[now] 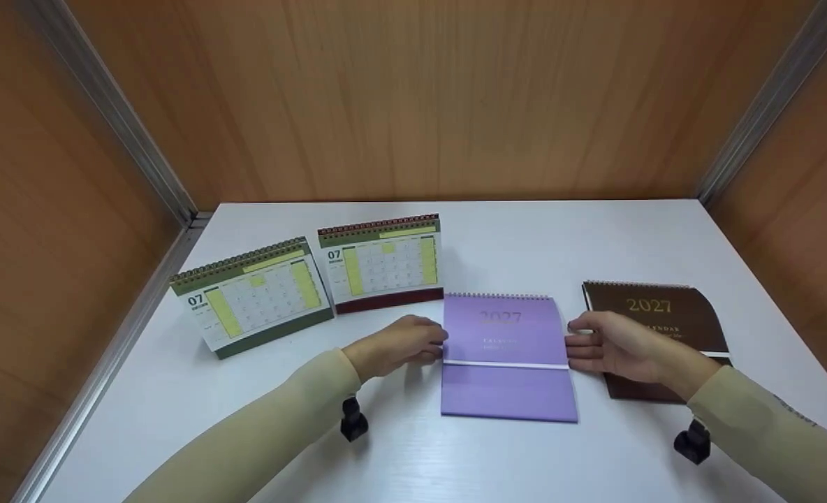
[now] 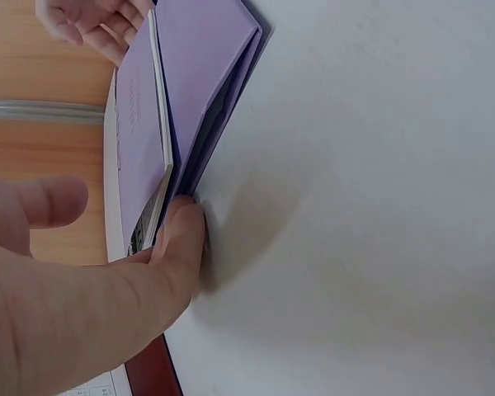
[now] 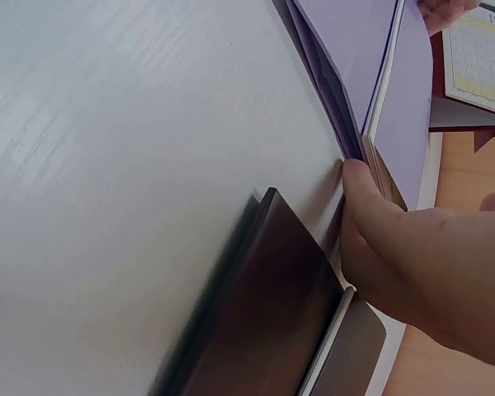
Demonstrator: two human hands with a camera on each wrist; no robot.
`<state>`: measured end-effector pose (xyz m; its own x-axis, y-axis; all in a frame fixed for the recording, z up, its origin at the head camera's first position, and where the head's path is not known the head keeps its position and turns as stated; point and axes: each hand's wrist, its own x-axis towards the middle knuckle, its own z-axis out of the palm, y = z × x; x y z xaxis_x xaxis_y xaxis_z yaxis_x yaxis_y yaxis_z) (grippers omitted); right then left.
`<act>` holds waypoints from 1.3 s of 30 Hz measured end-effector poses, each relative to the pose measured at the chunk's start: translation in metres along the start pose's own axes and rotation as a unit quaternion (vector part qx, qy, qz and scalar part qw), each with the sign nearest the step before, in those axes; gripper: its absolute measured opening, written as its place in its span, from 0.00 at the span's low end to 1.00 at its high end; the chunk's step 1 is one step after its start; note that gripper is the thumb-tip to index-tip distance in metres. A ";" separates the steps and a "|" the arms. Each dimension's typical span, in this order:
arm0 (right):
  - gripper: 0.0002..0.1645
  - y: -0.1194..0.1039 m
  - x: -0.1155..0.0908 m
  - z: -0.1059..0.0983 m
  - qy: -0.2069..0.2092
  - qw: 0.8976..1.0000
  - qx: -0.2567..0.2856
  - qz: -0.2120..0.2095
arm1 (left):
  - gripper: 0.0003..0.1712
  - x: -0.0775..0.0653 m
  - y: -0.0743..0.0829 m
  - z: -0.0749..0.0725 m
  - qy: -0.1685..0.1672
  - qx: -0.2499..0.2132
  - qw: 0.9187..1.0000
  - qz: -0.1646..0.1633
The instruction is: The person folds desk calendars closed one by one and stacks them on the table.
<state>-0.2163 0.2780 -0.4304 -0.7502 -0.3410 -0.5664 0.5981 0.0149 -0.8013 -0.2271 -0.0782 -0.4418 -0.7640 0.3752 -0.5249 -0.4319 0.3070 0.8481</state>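
Note:
A purple 2027 desk calendar [image 1: 508, 391] lies nearly flat on the white table, its spiral binding at the far side. At its left edge are the fingertips of my left hand [image 1: 401, 347], with the thumb raised off the cover in the left wrist view. On the opposite side my right hand [image 1: 623, 349] has its fingers against the calendar's right edge, thumb apart from it. In the right wrist view a slim gap shows between the layers of the purple base [image 3: 322, 74]. Neither hand curls around the calendar.
Two desk calendars stand at the left, open to month 07: one with a green base [image 1: 274, 334], another with a dark red base [image 1: 389, 300]. A brown 2027 calendar [image 1: 637, 388] lies partly under my right forearm's path. Wooden panels [image 1: 413, 105] enclose the table.

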 end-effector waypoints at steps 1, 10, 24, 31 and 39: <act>0.31 0.000 0.000 0.001 0.001 1.000 0.001 0.000 | 0.35 0.000 0.000 0.000 0.001 0.001 1.000 0.000; 0.22 -0.001 0.006 0.007 0.028 1.000 0.000 0.006 | 0.31 -0.001 0.000 -0.001 -0.005 -0.035 0.999 -0.005; 0.14 -0.002 0.010 0.015 0.051 0.998 -0.006 0.028 | 0.25 0.003 -0.003 0.003 0.018 -0.104 0.994 -0.011; 0.15 -0.001 0.010 0.015 0.051 0.998 -0.002 0.023 | 0.10 0.006 -0.003 0.007 0.041 -0.131 0.990 -0.020; 0.14 0.001 0.008 0.017 0.057 0.998 0.014 0.020 | 0.07 0.006 -0.006 0.009 0.057 -0.132 0.990 -0.014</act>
<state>-0.2166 0.2594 -0.4321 -0.7516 -0.2315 -0.6177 0.6350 0.0000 -0.7725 -0.2251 -0.0697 -0.4504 -0.7926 0.2645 -0.5494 -0.5521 0.0712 0.8308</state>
